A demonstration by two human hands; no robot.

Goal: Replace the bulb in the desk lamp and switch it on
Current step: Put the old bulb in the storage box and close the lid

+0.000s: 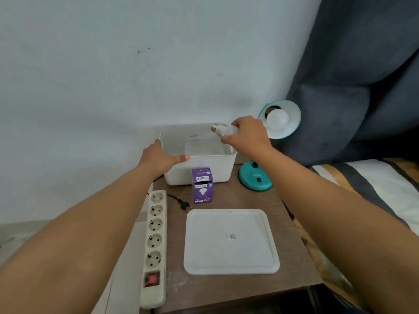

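Head view of a brown wooden bedside table (226, 288) set against a pale wall. The right hand (247, 134) hangs over the far right corner of an open white plastic storage box (199, 171), its fingers wrapped around the globe of a white screw-base bulb (221, 130) whose metal thread points left. The left hand (162, 158) rests on the box's near left rim, fingers loosely extended and grasping nothing, apparently steadying it. The box's flat white plastic lid (229, 242) lies apart on the near side of the table.

A teal desk lamp stands to the right of the box: its round base (255, 179) carries a dark rocker switch, and its tilted shade (281, 120) faces the camera. 1 frosted white globe bulb (277, 120) sits in the shade's socket; how fully it is screwed home cannot be told. A purple cardboard bulb carton (202, 185) stands open just in front of the box.

A black 2-pin plug (184, 205) lies loose on the table, near but apart from a cream 5-socket power strip (154, 243) with a red rocker switch.

Judged progress: the swap looks largely done, and the held bulb is probably the old one bound for the box. Remaining: insert the plug, then press the lamp switch.
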